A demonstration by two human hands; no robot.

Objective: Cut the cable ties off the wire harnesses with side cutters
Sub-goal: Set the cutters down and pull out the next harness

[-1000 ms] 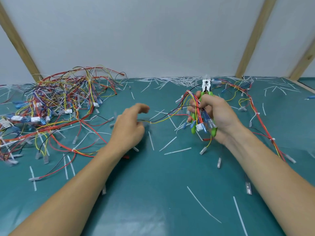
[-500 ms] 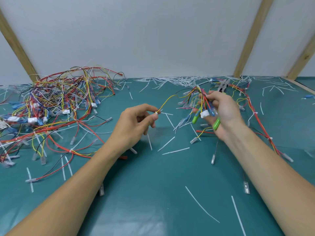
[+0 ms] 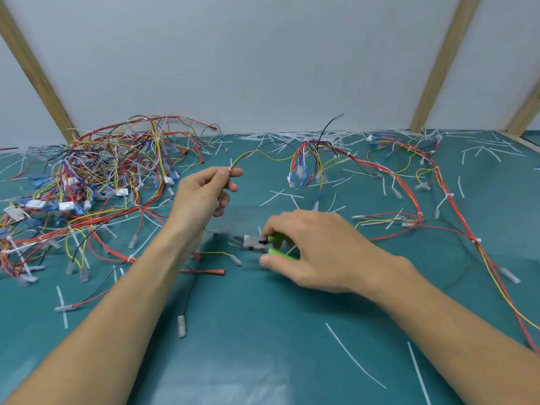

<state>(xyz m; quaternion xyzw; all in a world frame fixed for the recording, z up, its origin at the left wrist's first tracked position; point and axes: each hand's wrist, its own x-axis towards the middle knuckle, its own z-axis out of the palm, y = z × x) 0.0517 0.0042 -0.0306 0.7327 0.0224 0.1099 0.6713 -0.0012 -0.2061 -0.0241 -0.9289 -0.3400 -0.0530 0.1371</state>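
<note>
Being pinched between the thumb and forefinger of the left hand [image 3: 204, 194] is the end of a yellow wire [image 3: 263, 153], which is being held above the counter [image 3: 263, 331] and is arching away to a wire harness [image 3: 309, 162] with blue and white connectors hanging from it. Green-handled side cutters [image 3: 264, 245] are being gripped by the right hand [image 3: 315, 252], whose fingers are being curled round the handles; the metal head is being pointed left, low over the teal surface and just below the left hand, though it is blurred and whether the blades are apart cannot be told. A large tangled pile of harnesses [image 3: 96, 185] in red, yellow, blue and black is being left at the far left of the counter, and another long harness [image 3: 415, 200] with white ties still on it is being stretched along the right side. White cut tie pieces [image 3: 353, 355] are being seen scattered across the counter, thickest along the white back wall [image 3: 263, 59].
</note>
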